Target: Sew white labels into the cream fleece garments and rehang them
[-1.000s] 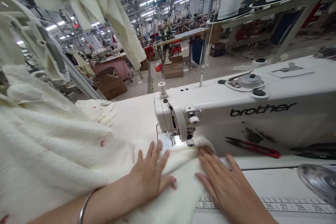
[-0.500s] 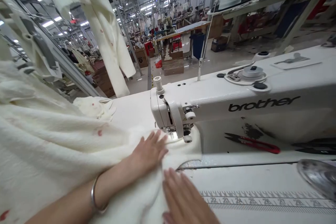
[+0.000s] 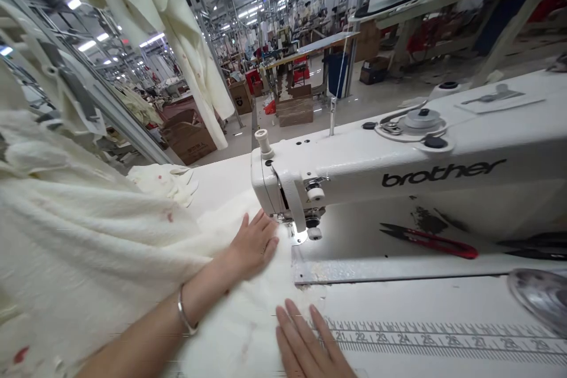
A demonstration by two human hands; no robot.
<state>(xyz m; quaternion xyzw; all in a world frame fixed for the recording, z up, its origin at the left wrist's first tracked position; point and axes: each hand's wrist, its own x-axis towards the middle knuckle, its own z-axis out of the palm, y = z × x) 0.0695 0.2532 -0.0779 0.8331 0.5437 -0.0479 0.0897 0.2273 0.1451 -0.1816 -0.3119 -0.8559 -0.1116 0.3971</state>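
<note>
Cloth (image 3: 248, 316) has slid left, its edge now just beside the bright plate (image 3: 299, 240) under our sewing machine (image 3: 363, 168) | our left hand (image 3: 253, 243) presses flat on it, fingers slightly apart | our right hand (image 3: 308, 342) lies palm-down, fingers straight, by its edge, grasping nothing | we judge it soft, floppy, bulk dragging leftward; best guided flat-palmed near the edge

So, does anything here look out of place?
Yes: the dark patch beside the red snips on the machine. It looks odd against the white, perhaps gathered lint or a stain; I can't tell which.
</note>
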